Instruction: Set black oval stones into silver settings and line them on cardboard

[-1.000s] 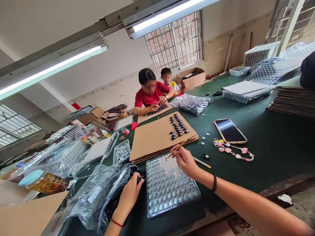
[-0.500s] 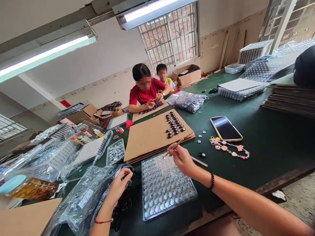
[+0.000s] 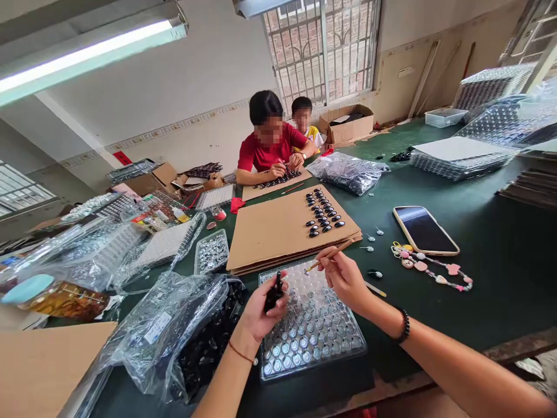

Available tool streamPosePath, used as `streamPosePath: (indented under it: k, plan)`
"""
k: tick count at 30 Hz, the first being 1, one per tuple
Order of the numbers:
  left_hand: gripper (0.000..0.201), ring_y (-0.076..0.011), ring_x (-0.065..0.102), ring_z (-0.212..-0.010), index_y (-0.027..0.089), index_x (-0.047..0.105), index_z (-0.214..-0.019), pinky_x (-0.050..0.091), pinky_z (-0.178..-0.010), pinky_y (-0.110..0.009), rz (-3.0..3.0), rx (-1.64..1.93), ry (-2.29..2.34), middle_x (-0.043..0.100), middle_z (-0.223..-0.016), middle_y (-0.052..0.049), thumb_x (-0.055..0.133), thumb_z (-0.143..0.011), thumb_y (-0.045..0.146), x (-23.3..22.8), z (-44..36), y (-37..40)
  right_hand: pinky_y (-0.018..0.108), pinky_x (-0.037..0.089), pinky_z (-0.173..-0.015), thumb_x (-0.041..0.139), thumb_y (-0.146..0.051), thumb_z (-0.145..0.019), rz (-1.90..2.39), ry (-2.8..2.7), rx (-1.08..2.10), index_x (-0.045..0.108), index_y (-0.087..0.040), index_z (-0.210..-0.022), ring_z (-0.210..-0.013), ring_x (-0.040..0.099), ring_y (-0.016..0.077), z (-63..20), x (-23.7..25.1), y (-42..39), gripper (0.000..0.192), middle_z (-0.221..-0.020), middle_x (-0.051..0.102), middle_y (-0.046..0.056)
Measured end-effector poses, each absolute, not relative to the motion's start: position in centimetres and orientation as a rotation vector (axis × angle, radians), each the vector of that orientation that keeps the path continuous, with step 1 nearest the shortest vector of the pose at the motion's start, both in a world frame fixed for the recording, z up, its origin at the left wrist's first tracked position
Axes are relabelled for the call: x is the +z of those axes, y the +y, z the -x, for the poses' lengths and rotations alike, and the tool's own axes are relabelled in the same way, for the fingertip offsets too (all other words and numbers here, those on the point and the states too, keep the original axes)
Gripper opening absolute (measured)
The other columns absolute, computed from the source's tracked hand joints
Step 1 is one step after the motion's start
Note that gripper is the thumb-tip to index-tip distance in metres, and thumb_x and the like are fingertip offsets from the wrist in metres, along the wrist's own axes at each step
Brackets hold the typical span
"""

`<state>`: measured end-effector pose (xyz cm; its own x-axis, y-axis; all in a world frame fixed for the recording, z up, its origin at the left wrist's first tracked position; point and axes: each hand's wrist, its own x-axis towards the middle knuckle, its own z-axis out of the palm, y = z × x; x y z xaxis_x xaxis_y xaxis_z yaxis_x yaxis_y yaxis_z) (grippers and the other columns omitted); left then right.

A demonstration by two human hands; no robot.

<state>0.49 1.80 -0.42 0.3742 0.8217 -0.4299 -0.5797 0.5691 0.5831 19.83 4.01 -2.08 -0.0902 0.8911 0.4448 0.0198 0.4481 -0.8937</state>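
My left hand (image 3: 261, 310) holds a small black oval piece (image 3: 274, 293) upright over the near left part of a clear blister tray (image 3: 324, 342) filled with small round silver parts. My right hand (image 3: 343, 278) pinches a thin wooden stick (image 3: 331, 254) above the tray's far edge, its tip pointing toward the cardboard sheets (image 3: 270, 232). Rows of black oval pieces (image 3: 322, 213) lie on the cardboard. A clear plastic bag (image 3: 174, 334) with many black pieces lies open just left of my left hand.
A phone (image 3: 424, 230) and a beaded charm strap (image 3: 435, 270) lie to the right on the green table (image 3: 491, 255). Stacked blister trays (image 3: 452, 159) sit at the far right. Two people (image 3: 272, 148) work at the far side. Bags, boxes and trays crowd the left.
My left hand came out of the plastic bag with a black piece and moved right over the tray. My right hand stayed above the tray with the stick. The camera tilted down.
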Motion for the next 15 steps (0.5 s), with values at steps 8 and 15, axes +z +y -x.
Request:
streamPosePath:
  k: [8, 15]
  plan:
    - [0.013, -0.0038, 0.049, -0.048, 0.009, 0.058, -0.081, 0.027, -0.030, -0.009, -0.483, 0.904, 0.743, 0.052, -0.071, -0.003, 0.053, -0.078, 0.021, -1.0, -1.2, 0.2, 0.021, 0.036, -0.040, 0.040, -0.031, -0.087, 0.914, -1.565, 0.913, 0.050, -0.017, -0.087, -0.043, 0.044, 0.0072, -20.1, -1.7, 2.3, 0.017, -0.068, 0.051, 0.001]
    - [0.020, -0.0022, 0.046, -0.042, 0.010, 0.058, -0.084, 0.021, -0.028, -0.008, -0.362, 0.870, 0.753, 0.048, -0.059, 0.001, 0.055, -0.078, 0.028, -1.9, -1.2, 0.3, 0.024, 0.039, -0.041, 0.041, -0.033, -0.086, 0.927, -1.571, 0.928, 0.051, -0.019, -0.087, -0.043, 0.047, 0.0091, -20.3, -1.5, 2.1, 0.017, -0.066, 0.052, 0.001]
